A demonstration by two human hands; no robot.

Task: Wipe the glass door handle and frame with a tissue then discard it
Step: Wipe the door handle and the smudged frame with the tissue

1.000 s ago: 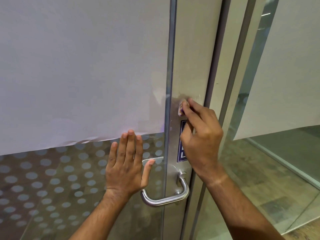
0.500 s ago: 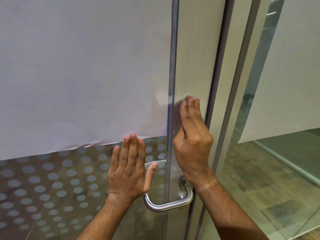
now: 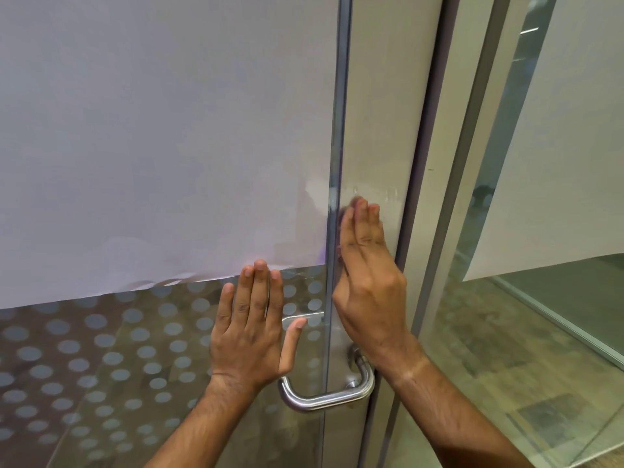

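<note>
The glass door [image 3: 101, 366] has dotted frosting low down and white paper [image 3: 152, 130] behind its upper part. A brushed-metal frame strip [image 3: 381, 113] runs down its right edge, with a curved steel handle [image 3: 324, 398] at the bottom. My left hand [image 3: 251, 336] lies flat on the glass with fingers spread, just left of the handle, holding nothing. My right hand [image 3: 368, 292] presses against the frame strip above the handle, fingers straight and pointing up. The tissue is hidden under that hand; only a faint blur shows at the fingertips.
A dark door jamb [image 3: 422, 197] stands right of the strip. Beyond it is another glass panel [image 3: 506, 231] with white paper [image 3: 574, 163] and a wood-look floor [image 3: 506, 366] showing through.
My right hand has slid slightly left towards the glass edge and flattened, covering the tissue and the blue sticker seen a second ago. My left hand stays pressed on the glass.
</note>
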